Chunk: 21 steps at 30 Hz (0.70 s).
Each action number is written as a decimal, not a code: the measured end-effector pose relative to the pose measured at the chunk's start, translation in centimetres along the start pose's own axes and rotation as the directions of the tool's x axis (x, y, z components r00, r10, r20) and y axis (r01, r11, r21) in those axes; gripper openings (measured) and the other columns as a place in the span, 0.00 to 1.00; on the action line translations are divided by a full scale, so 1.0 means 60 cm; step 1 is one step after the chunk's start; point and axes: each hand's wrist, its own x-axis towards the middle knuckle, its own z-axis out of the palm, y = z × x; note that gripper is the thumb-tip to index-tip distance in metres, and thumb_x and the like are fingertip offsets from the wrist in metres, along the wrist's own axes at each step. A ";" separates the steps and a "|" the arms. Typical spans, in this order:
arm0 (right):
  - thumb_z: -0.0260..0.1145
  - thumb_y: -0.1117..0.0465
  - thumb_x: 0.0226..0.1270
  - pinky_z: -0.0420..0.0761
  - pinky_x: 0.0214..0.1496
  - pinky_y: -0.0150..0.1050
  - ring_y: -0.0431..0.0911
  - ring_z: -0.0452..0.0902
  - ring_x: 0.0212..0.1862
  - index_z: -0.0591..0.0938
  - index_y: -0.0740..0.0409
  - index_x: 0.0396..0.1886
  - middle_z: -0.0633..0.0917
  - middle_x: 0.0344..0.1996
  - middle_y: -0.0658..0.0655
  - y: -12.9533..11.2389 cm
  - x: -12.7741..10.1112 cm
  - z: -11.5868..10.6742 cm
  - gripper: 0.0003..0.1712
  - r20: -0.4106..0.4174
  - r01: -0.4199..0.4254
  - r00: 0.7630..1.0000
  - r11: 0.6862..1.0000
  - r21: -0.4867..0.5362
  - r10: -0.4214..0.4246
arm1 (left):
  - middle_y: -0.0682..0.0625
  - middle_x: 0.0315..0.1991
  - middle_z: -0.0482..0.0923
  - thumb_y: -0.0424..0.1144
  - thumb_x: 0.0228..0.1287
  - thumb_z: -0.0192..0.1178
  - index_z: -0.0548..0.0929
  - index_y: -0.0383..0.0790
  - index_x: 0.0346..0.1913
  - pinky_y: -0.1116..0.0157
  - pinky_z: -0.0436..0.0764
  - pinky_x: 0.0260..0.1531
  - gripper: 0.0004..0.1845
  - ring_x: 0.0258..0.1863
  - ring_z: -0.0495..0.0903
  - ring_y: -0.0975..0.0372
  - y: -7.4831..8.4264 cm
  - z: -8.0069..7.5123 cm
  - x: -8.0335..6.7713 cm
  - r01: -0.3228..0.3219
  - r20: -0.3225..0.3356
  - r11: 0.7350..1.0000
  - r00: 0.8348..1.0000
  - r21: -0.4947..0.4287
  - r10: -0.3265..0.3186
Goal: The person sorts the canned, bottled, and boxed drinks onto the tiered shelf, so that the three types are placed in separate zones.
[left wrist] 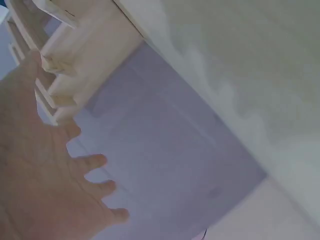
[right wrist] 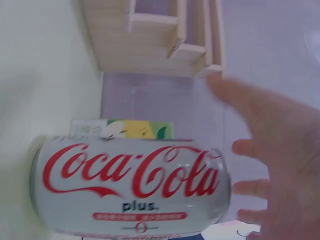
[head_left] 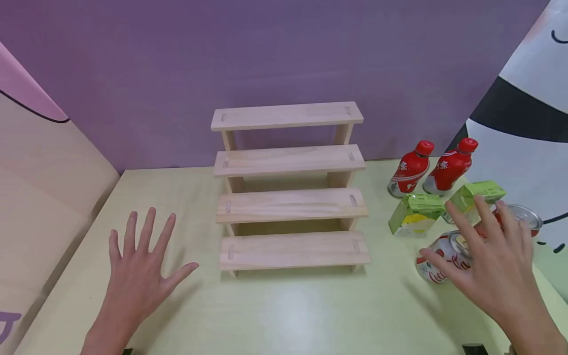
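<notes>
My left hand (head_left: pixel 142 273) is open with its fingers spread over the pale green table (head_left: pixel 288 315), left of a four-step wooden shelf (head_left: pixel 290 190) whose steps are bare. My right hand (head_left: pixel 488 261) is open too, fingers spread over a white Coca-Cola can (head_left: pixel 437 268) at the right. In the right wrist view the can (right wrist: pixel 130 185) reads "plus" and the right hand (right wrist: pixel 280 165) stays just apart from it. The left wrist view shows the left hand (left wrist: pixel 45 190) near the shelf (left wrist: pixel 75 45). Neither hand holds anything.
Two red bottles (head_left: pixel 410 170) (head_left: pixel 448 166) stand at the back right. Two green cartons (head_left: pixel 414 214) (head_left: pixel 477 192) sit in front of them, and a second can (head_left: pixel 525 219) is partly hidden by my right hand. A purple wall (head_left: pixel 284 54) backs the table.
</notes>
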 end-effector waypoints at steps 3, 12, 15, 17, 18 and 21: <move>0.73 0.45 0.38 0.40 0.65 0.62 0.61 0.45 0.67 0.60 0.46 0.67 0.56 0.65 0.65 0.000 0.009 -0.004 0.54 0.007 0.026 1.000 0.996 0.081 -0.026 | 0.41 0.66 0.55 0.64 0.52 0.55 0.57 0.51 0.68 0.38 0.44 0.58 0.42 0.65 0.50 0.45 0.014 -0.002 -0.001 0.048 0.058 0.988 0.998 -0.144 -0.040; 0.67 0.39 0.48 0.65 0.42 0.69 0.65 0.58 0.52 0.59 0.57 0.66 0.65 0.55 0.71 0.012 0.011 -0.011 0.50 0.237 -0.162 0.963 0.977 0.138 0.126 | 0.53 0.50 0.73 0.58 0.63 0.48 0.54 0.65 0.64 0.60 0.76 0.41 0.28 0.43 0.78 0.61 0.065 -0.008 0.000 0.390 0.447 0.666 0.890 -0.636 -0.094; 0.64 0.36 0.49 0.72 0.34 0.65 0.65 0.62 0.46 0.60 0.62 0.62 0.67 0.50 0.72 0.017 0.010 -0.003 0.49 0.329 -0.194 0.933 0.975 0.110 0.149 | 0.48 0.42 0.77 0.56 0.62 0.50 0.55 0.65 0.63 0.65 0.78 0.37 0.28 0.35 0.81 0.59 0.075 -0.001 0.006 0.510 0.543 0.491 0.835 -0.707 -0.085; 0.63 0.36 0.50 0.74 0.30 0.61 0.64 0.63 0.43 0.62 0.64 0.58 0.67 0.47 0.71 0.024 0.003 0.003 0.47 0.360 -0.207 0.920 0.973 0.105 0.157 | 0.44 0.40 0.78 0.55 0.62 0.50 0.54 0.62 0.65 0.66 0.79 0.37 0.29 0.32 0.81 0.56 0.082 0.008 0.008 0.545 0.579 0.407 0.814 -0.733 -0.048; 0.63 0.35 0.50 0.76 0.29 0.59 0.64 0.62 0.42 0.62 0.65 0.57 0.66 0.46 0.71 0.027 -0.001 0.006 0.46 0.380 -0.222 0.909 0.970 0.099 0.169 | 0.43 0.40 0.78 0.54 0.63 0.50 0.54 0.60 0.66 0.66 0.79 0.37 0.30 0.32 0.81 0.55 0.085 0.014 0.008 0.555 0.590 0.366 0.807 -0.747 -0.020; 0.63 0.36 0.50 0.77 0.27 0.56 0.64 0.59 0.42 0.63 0.67 0.53 0.64 0.44 0.71 0.035 -0.015 0.016 0.45 0.398 -0.249 0.896 0.965 0.088 0.195 | 0.39 0.40 0.76 0.50 0.65 0.49 0.52 0.52 0.67 0.65 0.80 0.36 0.31 0.30 0.81 0.53 0.093 0.031 0.005 0.558 0.595 0.296 0.803 -0.775 0.046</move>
